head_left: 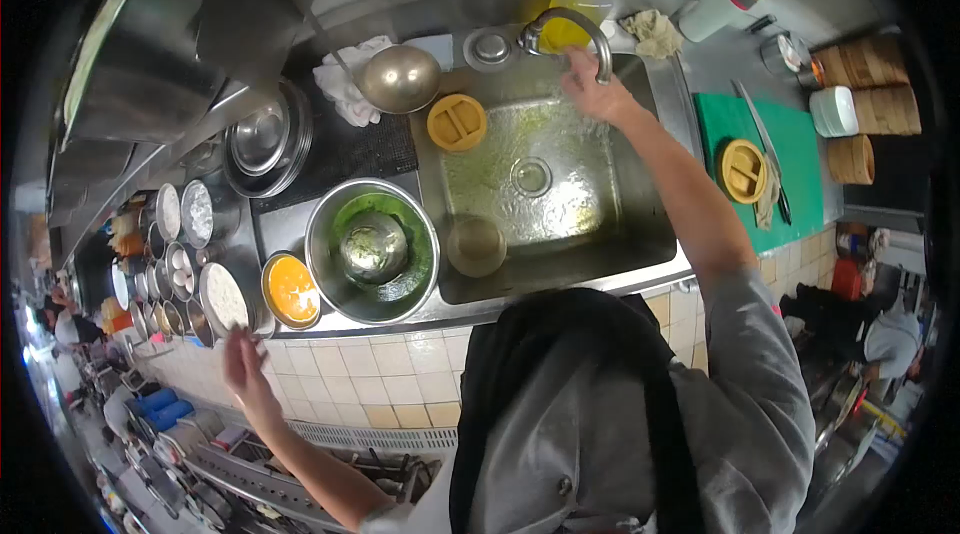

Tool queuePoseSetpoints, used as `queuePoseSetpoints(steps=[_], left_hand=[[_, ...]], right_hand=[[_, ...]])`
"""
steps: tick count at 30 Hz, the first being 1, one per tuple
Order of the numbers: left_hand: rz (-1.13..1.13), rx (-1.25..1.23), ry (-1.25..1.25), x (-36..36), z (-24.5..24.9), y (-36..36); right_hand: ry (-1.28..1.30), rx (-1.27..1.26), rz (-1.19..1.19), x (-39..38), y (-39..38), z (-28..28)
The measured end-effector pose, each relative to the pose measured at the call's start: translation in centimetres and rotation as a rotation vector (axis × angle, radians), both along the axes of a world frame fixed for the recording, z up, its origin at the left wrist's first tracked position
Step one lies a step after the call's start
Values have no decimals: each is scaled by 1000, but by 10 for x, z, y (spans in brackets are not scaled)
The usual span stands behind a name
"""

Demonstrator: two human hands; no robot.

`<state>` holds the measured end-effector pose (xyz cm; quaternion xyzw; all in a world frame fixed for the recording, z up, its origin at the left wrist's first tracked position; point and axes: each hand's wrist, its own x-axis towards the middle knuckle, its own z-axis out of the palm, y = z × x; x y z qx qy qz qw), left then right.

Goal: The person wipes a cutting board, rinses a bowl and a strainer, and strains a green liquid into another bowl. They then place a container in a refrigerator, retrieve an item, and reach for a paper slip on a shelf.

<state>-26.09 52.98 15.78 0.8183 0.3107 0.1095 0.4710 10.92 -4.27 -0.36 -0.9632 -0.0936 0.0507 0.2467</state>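
Observation:
My right hand (pixel 597 87) reaches over the sink (pixel 640 224), right at the curved metal faucet (pixel 606 46), whose spout overlaps it; its fingers are partly hidden. My left hand (pixel 247 374) hangs low at the counter's front edge, slightly blurred, fingers apart and nothing in them. Just above it stands a bowl of white powder (pixel 223 296). Beside that sit a bowl of orange liquid (pixel 292 291) and a large steel bowl (pixel 428 286) with green residue and a rounded metal piece (pixel 374 246) inside. A round yellow-brown divided piece (pixel 457 123) rests at the sink's left edge.
On the right, a green cutting board (pixel 715 124) bears a long knife (pixel 764 139) and another round divided piece (pixel 742 172). A metal bowl (pixel 399 78), a white cloth (pixel 345 84) and stacked pans (pixel 262 139) stand back left. A person (pixel 890 342) is at far right.

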Motion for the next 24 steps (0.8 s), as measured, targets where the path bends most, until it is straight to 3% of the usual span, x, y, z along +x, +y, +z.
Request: queuePoseSetpoints(steps=[2,4,6,9,10,11,12,14,16,18,24], left_hand=[[100,23,76,-45,10,-50],[231,31,135,-86,19,-93],[367,-17,154,-123,30,-126],[370,-98,79,-161,53,-155],[360,-62,25,-159,64,-166],[351,-24,-14,-152,77,-177],[344,-8,-14,-141,92,-185],[264,1,-157,-112,114,-194],[224,-5,-273,-82,135,-194],[-16,59,-315,-49,166,-198],[-325,116,-508,25,227,-212]], right_hand=[[-306,-67,304,12,-6,-40],[-188,-129,411,32,-13,-79],[-415,15,460,23,-14,-70],[-181,263,353,25,-26,-95],[309,141,162,0,-16,-14],[473,0,51,15,-14,-55],[459,-146,123,17,-15,-65],[167,-183,291,40,-18,-148],[163,-176,301,52,-20,-125],[227,-162,316,48,-19,-102],[400,-145,424,23,-16,-48]])
